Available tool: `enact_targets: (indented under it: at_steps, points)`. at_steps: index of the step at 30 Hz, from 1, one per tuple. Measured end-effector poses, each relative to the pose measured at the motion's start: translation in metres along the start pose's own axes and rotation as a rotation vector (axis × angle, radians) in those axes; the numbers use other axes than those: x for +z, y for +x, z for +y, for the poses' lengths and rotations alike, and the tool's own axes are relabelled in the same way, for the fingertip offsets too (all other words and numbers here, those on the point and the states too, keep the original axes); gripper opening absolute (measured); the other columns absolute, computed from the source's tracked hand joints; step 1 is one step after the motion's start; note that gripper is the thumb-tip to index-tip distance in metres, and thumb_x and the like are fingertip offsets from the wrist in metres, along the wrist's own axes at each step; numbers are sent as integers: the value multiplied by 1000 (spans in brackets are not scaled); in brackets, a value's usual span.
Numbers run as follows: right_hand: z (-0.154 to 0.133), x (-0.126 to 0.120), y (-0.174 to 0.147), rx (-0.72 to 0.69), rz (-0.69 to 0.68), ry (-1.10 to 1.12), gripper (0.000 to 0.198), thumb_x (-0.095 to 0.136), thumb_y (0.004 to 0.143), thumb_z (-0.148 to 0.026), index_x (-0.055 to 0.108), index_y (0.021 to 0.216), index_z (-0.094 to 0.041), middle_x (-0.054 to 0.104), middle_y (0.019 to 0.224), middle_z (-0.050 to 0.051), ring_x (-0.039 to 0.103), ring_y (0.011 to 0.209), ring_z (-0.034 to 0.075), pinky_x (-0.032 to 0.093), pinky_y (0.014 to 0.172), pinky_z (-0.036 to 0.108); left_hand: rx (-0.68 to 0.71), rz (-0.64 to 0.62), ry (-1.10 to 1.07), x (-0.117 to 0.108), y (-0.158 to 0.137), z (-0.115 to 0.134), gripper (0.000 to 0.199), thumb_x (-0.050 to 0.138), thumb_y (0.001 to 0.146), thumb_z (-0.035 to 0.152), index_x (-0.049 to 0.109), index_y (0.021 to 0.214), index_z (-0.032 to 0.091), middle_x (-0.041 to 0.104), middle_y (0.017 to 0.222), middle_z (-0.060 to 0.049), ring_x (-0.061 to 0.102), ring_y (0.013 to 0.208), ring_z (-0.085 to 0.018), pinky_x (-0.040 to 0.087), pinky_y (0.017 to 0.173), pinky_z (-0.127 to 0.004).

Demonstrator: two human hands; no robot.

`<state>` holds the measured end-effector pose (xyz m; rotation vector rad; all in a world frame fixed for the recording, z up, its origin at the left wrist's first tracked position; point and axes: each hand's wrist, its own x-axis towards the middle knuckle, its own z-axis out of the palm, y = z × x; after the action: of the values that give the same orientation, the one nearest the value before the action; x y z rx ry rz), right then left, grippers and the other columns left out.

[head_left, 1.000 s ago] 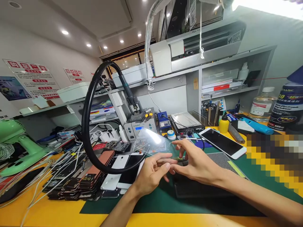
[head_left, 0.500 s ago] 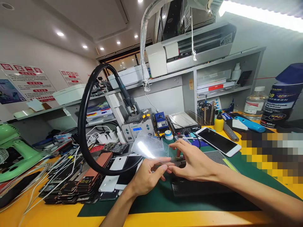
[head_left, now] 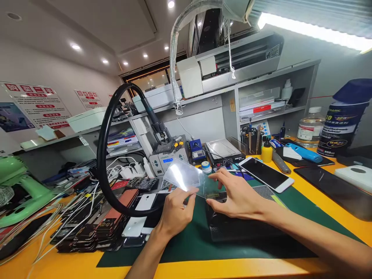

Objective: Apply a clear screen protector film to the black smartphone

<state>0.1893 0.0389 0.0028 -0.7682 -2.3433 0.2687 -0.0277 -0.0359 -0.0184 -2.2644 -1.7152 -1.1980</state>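
Note:
A clear plastic sheet (head_left: 183, 176), bright with lamp glare, slants above the bench. My left hand (head_left: 176, 212) pinches its near edge between thumb and fingers. My right hand (head_left: 240, 198) is just past the sheet's right corner, thumb and fingers apart and curved; whether a fingertip touches the corner I cannot tell. Beneath that hand lies a flat black device (head_left: 225, 229) with a perforated corner, partly hidden by the hand and forearm. Both sit over a dark green mat (head_left: 186, 248).
Left of the mat are stacked phone parts (head_left: 107, 232) and white phones (head_left: 133, 226). A black hose (head_left: 101, 155) loops up from the rework station (head_left: 167, 161). A white-framed phone (head_left: 266, 175) lies at right, near a yellow bottle (head_left: 266, 153) and a spray can (head_left: 343, 120).
My left hand has drawn left, away from my right hand, keeping its pinch on the plastic sheet. My right thumb and fingers stay apart, now clear of the left fingers.

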Motion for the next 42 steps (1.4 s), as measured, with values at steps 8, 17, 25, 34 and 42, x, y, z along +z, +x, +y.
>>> enact_targets:
  at_steps: [8, 17, 25, 34, 42]
  points:
    - [2, -4, 1, -3, 32, -8, 48, 68, 78, -46, 59, 114, -15, 61, 100, 9, 60, 83, 23, 48, 70, 35, -5, 167, 141, -3, 4, -12, 27, 50, 97, 23, 72, 81, 19, 66, 79, -5, 60, 75, -17, 47, 69, -26]
    - [1, -6, 0, 2, 26, -17, 46, 68, 78, -45, 59, 112, -16, 62, 100, 10, 63, 88, 27, 49, 73, 37, -200, 366, 220, -14, 4, -28, 25, 54, 95, 29, 78, 99, 22, 78, 96, -6, 70, 76, -17, 52, 73, -26]
    - [7, -6, 2, 23, 22, -35, 46, 65, 79, -47, 59, 112, -15, 61, 96, 9, 63, 87, 28, 50, 76, 40, -338, 428, 400, -22, 3, -35, 24, 56, 93, 26, 78, 102, 22, 80, 99, -8, 75, 88, -23, 52, 78, -29]
    - [9, -5, 3, 30, 46, -19, 46, 67, 79, -47, 61, 114, -18, 62, 93, 7, 62, 77, 23, 49, 73, 37, -517, 504, 562, -33, 3, -35, 27, 54, 93, 28, 79, 100, 22, 80, 85, -12, 73, 80, -28, 45, 66, -30]
    - [17, -5, 5, 44, 26, -33, 43, 65, 82, -50, 62, 111, -19, 62, 95, 6, 61, 77, 22, 49, 71, 36, -613, 459, 657, -43, 6, -30, 34, 49, 95, 28, 79, 104, 16, 78, 82, -16, 73, 77, -31, 45, 66, -33]
